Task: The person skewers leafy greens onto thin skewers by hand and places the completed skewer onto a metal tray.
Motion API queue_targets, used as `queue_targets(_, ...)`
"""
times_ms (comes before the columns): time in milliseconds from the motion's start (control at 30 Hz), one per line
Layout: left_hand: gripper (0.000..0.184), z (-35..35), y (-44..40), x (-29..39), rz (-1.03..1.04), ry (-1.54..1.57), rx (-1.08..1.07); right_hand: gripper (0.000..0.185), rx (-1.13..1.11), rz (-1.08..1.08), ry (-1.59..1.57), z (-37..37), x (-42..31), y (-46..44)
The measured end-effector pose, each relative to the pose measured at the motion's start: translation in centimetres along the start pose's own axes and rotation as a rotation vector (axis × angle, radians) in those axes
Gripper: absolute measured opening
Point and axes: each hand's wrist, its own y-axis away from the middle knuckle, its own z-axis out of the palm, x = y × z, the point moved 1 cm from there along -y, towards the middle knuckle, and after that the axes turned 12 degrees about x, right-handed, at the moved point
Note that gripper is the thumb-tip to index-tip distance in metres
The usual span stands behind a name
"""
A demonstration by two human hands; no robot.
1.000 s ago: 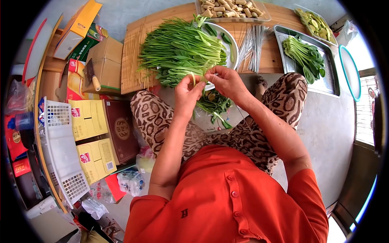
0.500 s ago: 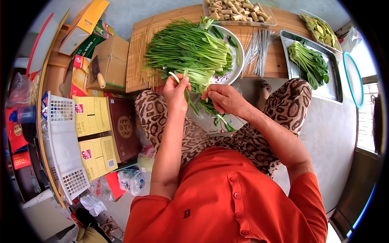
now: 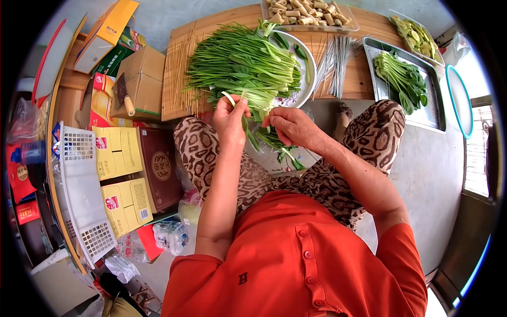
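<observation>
My left hand (image 3: pixel 231 120) is closed in a pinch on a leafy green stalk; a pale stem end shows above the fingers and leaves hang below them. To its right, my right hand (image 3: pixel 297 127) has its fingers curled together beside the pale stems; whatever they hold is hidden. Just beyond both hands, a big heap of long greens (image 3: pixel 237 63) lies on the table, its pale ends partly over a white plate (image 3: pixel 311 82). Between my knees, loose green scraps (image 3: pixel 282 145) lie on a light surface under my hands.
Wooden skewers (image 3: pixel 179 79) and metal skewers (image 3: pixel 332 66) lie on the wooden table (image 3: pixel 362 79). Behind is a tub of beige rolls (image 3: pixel 309 13). A metal tray (image 3: pixel 435 100) holds tied-looking leafy greens (image 3: pixel 401 82). Boxes (image 3: pixel 119 153) and a knife (image 3: pixel 127 100) are left.
The left fingers have shifted slightly, and less pale stem shows above them. The right hand stays almost in place. The whole view has moved a little.
</observation>
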Motion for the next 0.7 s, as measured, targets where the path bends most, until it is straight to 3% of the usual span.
queue_targets(367, 0.011, 0.4, 0.7, 0.2, 0.074, -0.084, 0.007, 0.026, 0.011, 0.036, 0.004, 0.1, 0.0, -0.1)
queue_targets(567, 0.008, 1.5, 1.9, -0.1, 0.041, -0.178, -0.141, 0.026, 0.062, 0.015, -0.044, -0.2, 0.8, -0.9)
queue_targets(700, 0.02, 1.6, 1.8, 0.4, 0.04, -0.17, -0.146, 0.026, 0.113, 0.031, -0.069, -0.8, 0.9, -1.1)
